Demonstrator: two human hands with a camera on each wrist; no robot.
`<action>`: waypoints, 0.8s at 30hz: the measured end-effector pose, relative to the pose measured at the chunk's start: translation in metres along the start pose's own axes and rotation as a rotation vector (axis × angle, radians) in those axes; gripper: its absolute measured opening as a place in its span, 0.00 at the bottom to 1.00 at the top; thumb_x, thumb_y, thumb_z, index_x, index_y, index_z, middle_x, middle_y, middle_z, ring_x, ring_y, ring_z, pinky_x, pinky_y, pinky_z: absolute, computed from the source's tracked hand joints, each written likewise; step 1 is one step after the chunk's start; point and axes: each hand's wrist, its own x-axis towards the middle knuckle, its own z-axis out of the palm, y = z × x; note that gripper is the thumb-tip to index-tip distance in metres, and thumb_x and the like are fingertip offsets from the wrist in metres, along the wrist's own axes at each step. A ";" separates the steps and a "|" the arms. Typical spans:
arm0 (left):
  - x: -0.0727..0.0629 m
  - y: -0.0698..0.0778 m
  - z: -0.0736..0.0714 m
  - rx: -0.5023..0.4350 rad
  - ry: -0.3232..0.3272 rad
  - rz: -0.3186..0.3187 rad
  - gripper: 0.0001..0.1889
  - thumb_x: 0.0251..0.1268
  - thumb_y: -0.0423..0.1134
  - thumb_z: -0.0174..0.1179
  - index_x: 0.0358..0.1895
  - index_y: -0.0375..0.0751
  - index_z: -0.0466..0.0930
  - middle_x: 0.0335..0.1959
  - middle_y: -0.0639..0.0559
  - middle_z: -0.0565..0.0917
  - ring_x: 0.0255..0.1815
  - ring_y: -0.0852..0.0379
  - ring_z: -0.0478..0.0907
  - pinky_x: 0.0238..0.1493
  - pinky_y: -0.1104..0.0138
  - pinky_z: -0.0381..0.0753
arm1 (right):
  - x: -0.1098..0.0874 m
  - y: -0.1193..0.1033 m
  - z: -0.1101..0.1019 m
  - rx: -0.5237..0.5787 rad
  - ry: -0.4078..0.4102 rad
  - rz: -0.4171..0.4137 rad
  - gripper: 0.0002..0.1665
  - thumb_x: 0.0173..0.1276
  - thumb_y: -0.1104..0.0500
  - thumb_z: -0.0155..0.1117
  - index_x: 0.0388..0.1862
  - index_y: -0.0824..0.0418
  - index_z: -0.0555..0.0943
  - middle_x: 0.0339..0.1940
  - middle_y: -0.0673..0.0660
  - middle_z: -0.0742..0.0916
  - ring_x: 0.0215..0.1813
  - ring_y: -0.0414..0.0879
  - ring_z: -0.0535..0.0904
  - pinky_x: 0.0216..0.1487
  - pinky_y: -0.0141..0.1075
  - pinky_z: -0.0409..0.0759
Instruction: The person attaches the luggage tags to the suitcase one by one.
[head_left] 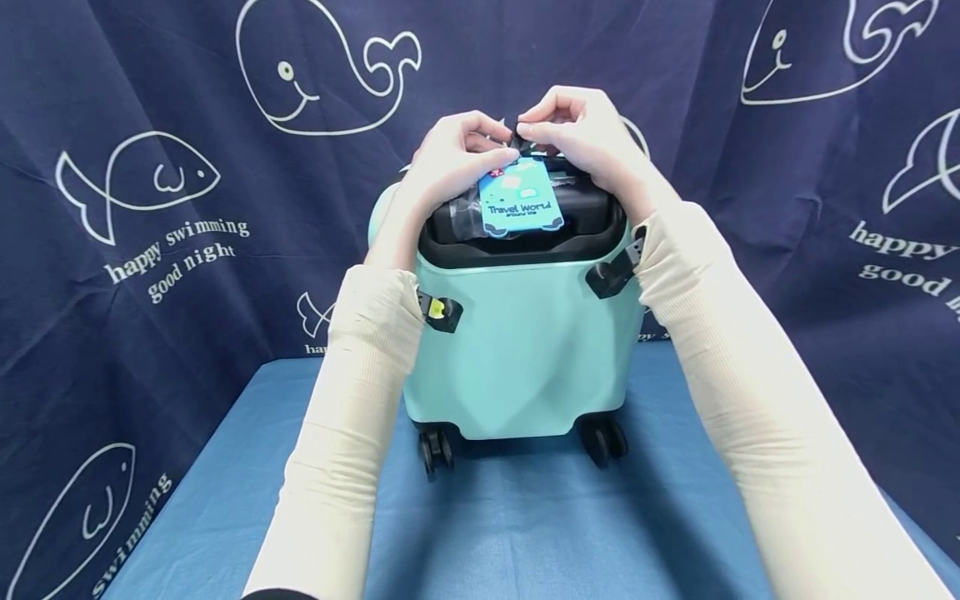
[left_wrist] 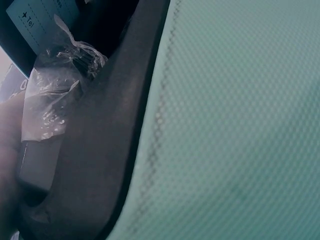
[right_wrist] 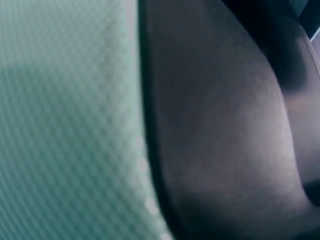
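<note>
A mint-green suitcase (head_left: 525, 350) stands upright on its wheels, with a black recessed top and handle (head_left: 588, 204). On its near top edge hangs a blue luggage tag (head_left: 521, 196) printed "Travel World". My left hand (head_left: 453, 158) pinches the tag's black strap (head_left: 519, 143) just above the tag. From the other side, my right hand (head_left: 588, 129) pinches that strap between thumb and fingers. The left wrist view shows the tag's back (left_wrist: 32, 22) with "Tel" on it. Only the suitcase shell (right_wrist: 65, 140) and black trim (right_wrist: 215, 125) fill the right wrist view.
Clear plastic wrap (left_wrist: 50, 100) clings to the handle's left part. Blue cloth (head_left: 517, 533) covers the table under the suitcase. Behind hangs a navy curtain (head_left: 187, 333) with whale and fish drawings. Black wrist-camera mounts (head_left: 611, 277) sit close to the shell.
</note>
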 end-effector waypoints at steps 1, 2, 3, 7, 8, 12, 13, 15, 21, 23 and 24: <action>0.000 0.000 0.000 0.004 0.001 0.002 0.15 0.60 0.48 0.62 0.49 0.50 0.79 0.43 0.55 0.86 0.46 0.67 0.80 0.53 0.73 0.65 | 0.000 0.000 0.000 -0.003 -0.003 0.001 0.05 0.60 0.62 0.66 0.35 0.60 0.84 0.25 0.44 0.85 0.28 0.39 0.74 0.36 0.30 0.69; 0.000 0.000 0.000 0.001 0.001 -0.002 0.15 0.60 0.48 0.62 0.49 0.50 0.79 0.43 0.55 0.86 0.46 0.67 0.80 0.53 0.73 0.65 | 0.000 0.000 0.000 -0.004 -0.004 0.006 0.04 0.60 0.61 0.66 0.34 0.59 0.84 0.25 0.44 0.85 0.28 0.39 0.74 0.36 0.30 0.70; 0.000 0.000 0.000 0.005 0.003 -0.002 0.16 0.60 0.49 0.62 0.49 0.50 0.79 0.43 0.55 0.86 0.46 0.67 0.80 0.53 0.73 0.66 | 0.000 -0.001 0.001 -0.007 -0.006 0.010 0.04 0.60 0.61 0.66 0.35 0.58 0.83 0.25 0.45 0.84 0.29 0.39 0.75 0.36 0.29 0.70; -0.001 0.000 0.000 0.007 0.010 -0.008 0.17 0.59 0.49 0.62 0.50 0.49 0.78 0.44 0.55 0.86 0.46 0.67 0.80 0.53 0.74 0.66 | 0.000 -0.004 0.001 -0.078 -0.004 0.067 0.05 0.61 0.56 0.66 0.34 0.54 0.80 0.26 0.44 0.84 0.31 0.39 0.76 0.39 0.29 0.72; -0.001 0.001 0.000 0.002 0.012 -0.013 0.17 0.59 0.49 0.62 0.50 0.49 0.78 0.44 0.55 0.86 0.46 0.67 0.80 0.53 0.74 0.66 | 0.000 -0.005 0.001 -0.106 -0.002 0.086 0.06 0.60 0.54 0.66 0.33 0.54 0.80 0.25 0.44 0.84 0.32 0.39 0.76 0.39 0.28 0.71; -0.002 0.001 0.001 -0.021 0.028 -0.006 0.15 0.59 0.48 0.63 0.47 0.46 0.78 0.43 0.53 0.86 0.44 0.67 0.80 0.50 0.76 0.68 | -0.002 -0.007 0.000 -0.213 -0.020 0.131 0.15 0.61 0.45 0.65 0.32 0.56 0.84 0.22 0.42 0.83 0.34 0.39 0.74 0.40 0.28 0.67; -0.002 0.001 0.001 -0.026 0.031 -0.003 0.15 0.59 0.47 0.63 0.46 0.46 0.78 0.43 0.53 0.86 0.43 0.66 0.80 0.49 0.76 0.68 | -0.003 -0.007 0.000 -0.223 -0.028 0.129 0.17 0.61 0.44 0.64 0.34 0.56 0.84 0.22 0.43 0.83 0.35 0.40 0.73 0.40 0.29 0.66; -0.002 0.000 0.002 -0.031 0.039 0.005 0.14 0.58 0.47 0.64 0.44 0.45 0.78 0.43 0.52 0.87 0.42 0.66 0.81 0.48 0.77 0.69 | -0.003 -0.005 -0.001 -0.212 -0.044 0.105 0.17 0.61 0.44 0.64 0.35 0.56 0.84 0.24 0.44 0.82 0.36 0.41 0.72 0.40 0.29 0.65; -0.004 0.001 0.001 -0.006 0.062 0.007 0.13 0.56 0.48 0.66 0.40 0.45 0.80 0.40 0.53 0.87 0.39 0.67 0.81 0.47 0.76 0.69 | -0.003 -0.004 0.000 -0.090 -0.064 0.066 0.09 0.60 0.51 0.67 0.36 0.53 0.81 0.27 0.45 0.84 0.38 0.42 0.76 0.40 0.31 0.65; -0.004 0.001 0.001 0.005 0.067 0.005 0.13 0.55 0.49 0.66 0.39 0.46 0.81 0.39 0.53 0.87 0.39 0.67 0.81 0.46 0.75 0.70 | -0.002 -0.005 0.000 -0.076 -0.070 0.076 0.08 0.60 0.52 0.67 0.35 0.52 0.79 0.27 0.44 0.85 0.38 0.40 0.77 0.40 0.31 0.66; -0.004 0.001 0.001 0.009 0.072 -0.001 0.13 0.55 0.49 0.66 0.39 0.46 0.81 0.39 0.53 0.87 0.39 0.67 0.81 0.46 0.75 0.69 | -0.002 -0.005 0.000 -0.072 -0.071 0.077 0.08 0.60 0.52 0.67 0.34 0.52 0.79 0.26 0.43 0.85 0.37 0.39 0.77 0.40 0.31 0.66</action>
